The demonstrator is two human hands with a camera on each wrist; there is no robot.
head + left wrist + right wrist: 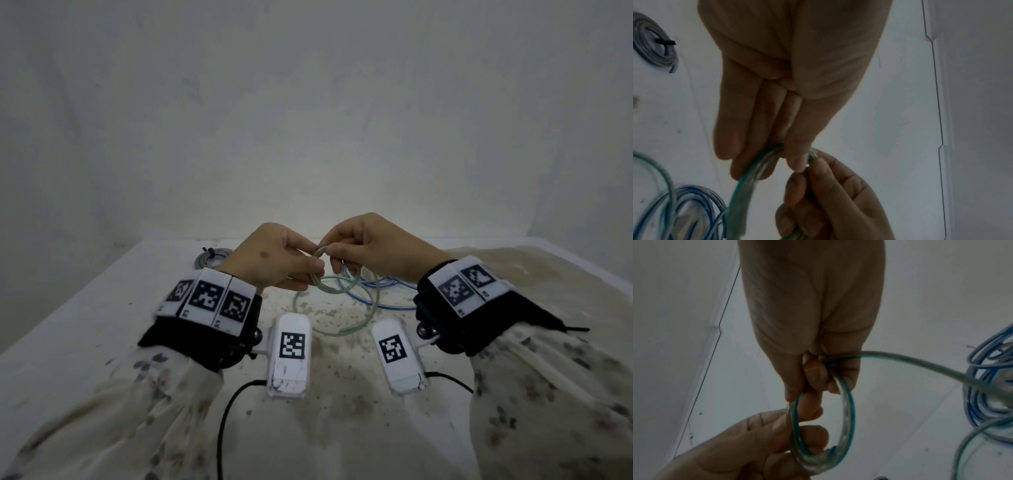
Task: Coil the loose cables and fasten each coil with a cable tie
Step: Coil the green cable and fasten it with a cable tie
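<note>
A green translucent cable point(334, 292) is partly wound into a small coil point(849, 418) held above the table. My left hand point(308, 270) pinches the coil's near side between thumb and fingers point(797, 162). My right hand point(334, 255) pinches the coil's top, and the free run of cable point(920, 361) leaves it toward the right. The rest of the green cable lies in loose loops point(370, 315) on the table below. A loose blue cable point(376, 291) lies tangled beyond it, also seen as a blue cable point(694, 203) in the left wrist view.
A grey-blue coil point(209, 257) bound with a black cable tie point(666, 42) lies at the back left of the white table point(85, 308). The table's right part point(513, 274) is stained and speckled. A pale wall stands close behind.
</note>
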